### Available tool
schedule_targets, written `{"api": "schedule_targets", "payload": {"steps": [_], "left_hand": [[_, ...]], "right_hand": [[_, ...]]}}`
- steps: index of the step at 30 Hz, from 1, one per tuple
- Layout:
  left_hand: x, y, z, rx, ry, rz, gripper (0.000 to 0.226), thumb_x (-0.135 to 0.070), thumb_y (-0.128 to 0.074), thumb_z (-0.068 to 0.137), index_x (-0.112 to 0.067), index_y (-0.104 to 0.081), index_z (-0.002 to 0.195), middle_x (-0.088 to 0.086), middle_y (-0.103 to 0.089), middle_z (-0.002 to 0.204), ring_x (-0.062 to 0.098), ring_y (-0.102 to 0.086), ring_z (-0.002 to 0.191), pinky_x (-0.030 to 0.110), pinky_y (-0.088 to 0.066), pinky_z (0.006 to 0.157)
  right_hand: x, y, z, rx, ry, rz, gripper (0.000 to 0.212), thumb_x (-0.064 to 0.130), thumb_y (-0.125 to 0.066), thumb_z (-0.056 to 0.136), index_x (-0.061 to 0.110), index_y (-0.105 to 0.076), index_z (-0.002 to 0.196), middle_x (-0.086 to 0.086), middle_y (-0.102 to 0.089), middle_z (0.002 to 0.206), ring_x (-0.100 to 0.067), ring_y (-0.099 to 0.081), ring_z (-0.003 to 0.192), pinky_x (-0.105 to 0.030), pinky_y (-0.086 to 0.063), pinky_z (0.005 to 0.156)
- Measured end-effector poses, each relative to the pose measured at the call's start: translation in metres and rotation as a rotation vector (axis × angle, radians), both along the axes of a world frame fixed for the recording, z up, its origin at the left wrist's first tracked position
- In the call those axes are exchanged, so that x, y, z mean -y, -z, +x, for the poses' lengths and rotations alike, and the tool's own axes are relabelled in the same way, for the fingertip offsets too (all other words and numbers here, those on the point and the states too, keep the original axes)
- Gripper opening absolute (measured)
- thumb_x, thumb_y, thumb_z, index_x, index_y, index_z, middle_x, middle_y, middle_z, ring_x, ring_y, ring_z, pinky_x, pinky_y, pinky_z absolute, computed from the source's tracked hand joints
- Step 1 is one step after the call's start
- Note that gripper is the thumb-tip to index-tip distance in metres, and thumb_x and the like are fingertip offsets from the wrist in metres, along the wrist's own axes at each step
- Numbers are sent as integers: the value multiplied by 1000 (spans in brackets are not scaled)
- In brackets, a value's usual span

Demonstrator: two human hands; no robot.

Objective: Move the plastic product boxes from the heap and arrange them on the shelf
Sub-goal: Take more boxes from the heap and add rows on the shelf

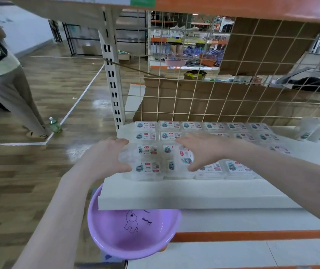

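Several clear plastic product boxes with cartoon labels lie in rows on the white shelf. My left hand grips the left end of a stack of boxes at the shelf's front left corner, thumb on the near side. My right hand grips a tilted box just right of that stack, fingers over its top and thumb underneath.
A purple basin with an elephant drawing sits below the shelf's front edge. A wire grid backs the shelf, with a slotted upright at its left. Clear cups stand far right. A person and a bottle are on the floor to the left.
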State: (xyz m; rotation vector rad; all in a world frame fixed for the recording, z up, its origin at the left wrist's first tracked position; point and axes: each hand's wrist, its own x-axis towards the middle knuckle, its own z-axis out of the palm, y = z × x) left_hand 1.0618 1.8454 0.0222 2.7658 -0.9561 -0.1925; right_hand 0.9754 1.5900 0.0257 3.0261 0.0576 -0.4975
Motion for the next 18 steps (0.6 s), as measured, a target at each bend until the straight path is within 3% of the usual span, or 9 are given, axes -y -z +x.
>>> {"api": "schedule_targets", "payload": {"steps": [4,6,9,14,18], "left_hand": [[-3,0,2,-13,-9,-14,78,-40,-71,74,-26,-37,142,-2,-47,138,20,-46,121,34,-45,93],[-4,0,2,-18,-8,-12,78,-40,-71,74,-25,-36,143,-1,-47,138,20,-46,121,34,-45,93],[-4,0,1,-29,-10,-8,77,-40,-70,75,-25,-35,143,-1,-47,138,20,-47,120,36,-46,93],[-6,2,0,-30,-6,-7,77,-40,-70,75,-25,-36,142,-2,-48,138,20,-45,123,39,-44,96],[-7,4,1,-29,4,-17,77,-40,-70,76,-24,-36,143,-3,-46,139,19,-44,124,35,-43,95]], "right_hand": [[-19,4,-14,221,240,10,79,54,-57,72,18,-30,137,-1,-44,97,-22,-46,87,-31,-37,66],[-30,9,-21,287,367,-5,76,56,-56,73,16,-33,133,-5,-46,98,-24,-46,83,-31,-37,63],[-43,21,-26,272,475,-55,72,61,-53,77,10,-40,126,-12,-51,111,-30,-53,97,-31,-36,66],[-52,33,-29,260,525,-101,79,71,-40,81,11,-43,130,-13,-47,124,-30,-48,114,-34,-33,72],[-39,28,-33,229,441,-20,86,77,-37,78,15,-39,138,-11,-45,132,-30,-45,122,-40,-42,92]]}}
